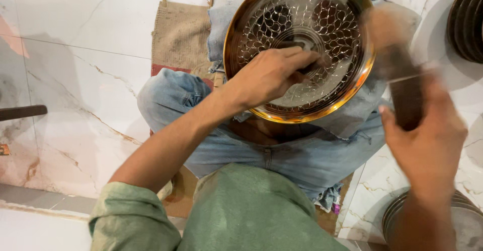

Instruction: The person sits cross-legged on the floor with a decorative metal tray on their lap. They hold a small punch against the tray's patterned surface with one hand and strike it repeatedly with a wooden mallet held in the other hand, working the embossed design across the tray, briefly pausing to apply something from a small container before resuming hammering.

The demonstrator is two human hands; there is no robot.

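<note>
- Both hands work apart over the person's lap: the left hand (269, 75) lies on the face of a round metal plate (300, 50), fingers curled together and pinched around a small dark tool at the plate's centre, though the tool is mostly hidden under the fingers, so its kind cannot be told.
- Off to the plate's right edge, the right hand (427, 145) is closed around the dark handle of a hammer (400, 80); its upper end is smeared by motion blur, so calling it a hammer is a fair guess from the wooden shaft and thick head.
- Resting tilted on the knees, the plate sits on blue jeans (302, 155), with a golden rim and a silvery face embossed in a scale-like pattern.
- Sheet metal like this looks stiff yet thin, moderately light, and smooth enough to slide on cloth; it would likely dent or scratch under a stray blow.
- Judging by its shape, the raised golden rim gives the surest hold, taken at opposite sides, while the patterned face is best left to a flat palm.
- A burlap mat (181, 34) lies under the legs on a white marble floor (85, 55).
- More stacked round plates show at the upper right (468, 19) and lower right (465, 221).
- A dark bar (22, 112) juts in at the left edge.
</note>
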